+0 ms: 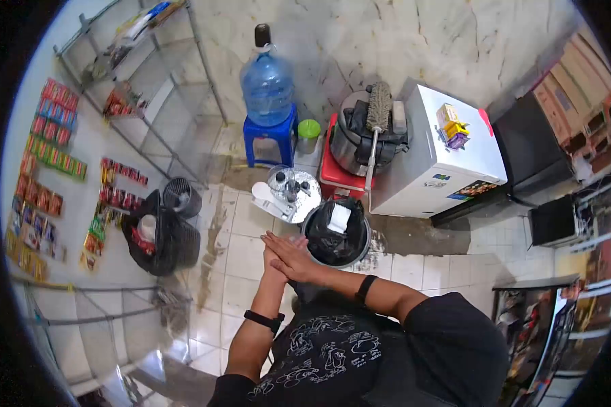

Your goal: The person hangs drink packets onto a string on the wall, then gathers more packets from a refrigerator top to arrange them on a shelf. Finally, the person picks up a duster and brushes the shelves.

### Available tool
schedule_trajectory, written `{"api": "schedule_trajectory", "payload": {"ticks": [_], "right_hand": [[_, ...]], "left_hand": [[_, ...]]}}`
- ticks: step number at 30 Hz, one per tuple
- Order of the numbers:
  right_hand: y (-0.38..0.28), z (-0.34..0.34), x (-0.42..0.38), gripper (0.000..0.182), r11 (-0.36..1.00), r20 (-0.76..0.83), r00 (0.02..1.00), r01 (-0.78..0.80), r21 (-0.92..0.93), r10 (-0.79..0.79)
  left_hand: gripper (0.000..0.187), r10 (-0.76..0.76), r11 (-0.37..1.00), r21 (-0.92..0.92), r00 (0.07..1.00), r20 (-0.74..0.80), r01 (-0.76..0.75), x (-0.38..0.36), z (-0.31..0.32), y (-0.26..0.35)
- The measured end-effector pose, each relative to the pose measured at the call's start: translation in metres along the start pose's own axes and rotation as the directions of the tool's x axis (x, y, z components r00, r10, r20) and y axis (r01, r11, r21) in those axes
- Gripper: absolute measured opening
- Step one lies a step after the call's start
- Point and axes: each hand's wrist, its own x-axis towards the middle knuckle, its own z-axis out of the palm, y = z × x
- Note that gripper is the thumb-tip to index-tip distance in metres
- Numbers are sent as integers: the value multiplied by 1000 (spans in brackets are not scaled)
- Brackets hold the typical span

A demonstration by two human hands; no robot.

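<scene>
My two hands meet in front of my body, one laid across the other. My right hand (293, 259) lies on top, its fingers stretched flat toward the upper left. Beneath it, my left hand (273, 263) is partly covered, with some fingertips showing past the right hand, extended. I see no object between them. Just beyond and to the right stands a round bin (365, 252) lined with a black bag (326, 245), with a white piece (339, 218) of paper or tissue on it. A silver foil-like round tray (308, 207) with small fittings sits beyond my hands.
A blue stool (271, 130) bears a water jug (267, 88). A red box (334, 178) carries a metal pot (349, 152) and a long-handled duster (380, 112). A white freezer (424, 159) stands right. On the left are dark baskets (183, 197), wire shelves (183, 88) and hanging sachets (58, 112).
</scene>
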Motion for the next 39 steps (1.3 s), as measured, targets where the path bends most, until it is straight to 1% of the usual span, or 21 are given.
{"api": "schedule_trajectory", "payload": {"ticks": [2,3,6,8,10,11,12,14,15,18,20,23,25,27,28,30,32,33,36,38,39], "right_hand": [[-10,-3,-14,63,991,81,987,137,10,-137],[-12,-8,-17,63,991,70,988,137,10,-137],[-8,-34,-37,65,945,265,956,197,-262,-126],[6,-54,-52,69,873,291,953,213,-439,-86],[21,-85,-64,62,879,275,961,154,-452,-27],[34,-101,-68,55,912,250,959,-20,-409,134],[50,-117,-74,47,913,233,927,-198,-356,293],[85,-150,-104,33,891,-104,957,-289,-350,269],[104,-172,-114,30,891,-161,951,-303,-338,263],[150,-262,-148,25,880,-304,900,-395,-264,313],[184,-317,-178,20,829,-500,798,-502,-245,336],[246,-413,-218,17,754,-713,592,-643,-136,376],[280,-472,-235,17,674,-774,483,-732,-99,410],[307,-516,-239,19,725,-859,467,-664,-185,209],[318,-537,-236,29,733,-842,469,-666,-138,267],[336,-567,-222,36,752,-856,500,-613,-241,134],[356,-582,-206,38,703,-832,540,-641,-309,127],[361,-589,-200,41,638,-810,573,-672,-377,126],[369,-607,-202,45,601,-626,718,-654,-459,303],[368,-619,-205,44,518,-596,660,-742,-425,457],[366,-623,-209,41,516,-619,638,-758,-399,457]], "left_hand": [[82,46,999,4,995,-91,-46,-27,25,3],[84,65,994,-83,996,-64,-70,-32,29,3],[78,112,986,-114,989,-102,-123,-49,54,9],[78,112,991,-60,984,-139,-121,-55,88,14],[73,220,941,279,972,-85,-189,-54,111,13],[59,311,901,341,947,-75,-269,-44,106,9],[59,313,894,357,948,-63,-271,-37,108,5],[44,313,845,461,950,-19,-269,-20,118,-7],[37,319,858,454,942,-100,-242,-11,138,-20],[35,317,819,524,945,-77,-232,54,152,-65],[31,269,815,548,960,-70,-189,111,169,-109],[26,260,655,739,965,-24,-158,177,231,-190],[26,185,552,824,982,33,-132,216,262,-236],[28,120,419,890,982,143,-180,250,294,-275],[29,92,332,916,974,206,-225,267,309,-291],[31,82,107,924,929,360,-368,303,328,-311],[38,70,-161,932,939,338,-324,326,362,-323],[38,80,-164,933,938,337,-321,341,370,-329],[49,218,-297,889,881,419,-349,375,391,-345],[56,266,-446,804,799,539,-393,395,392,-349],[56,284,-444,807,793,539,-390,403,393,-350]]}}
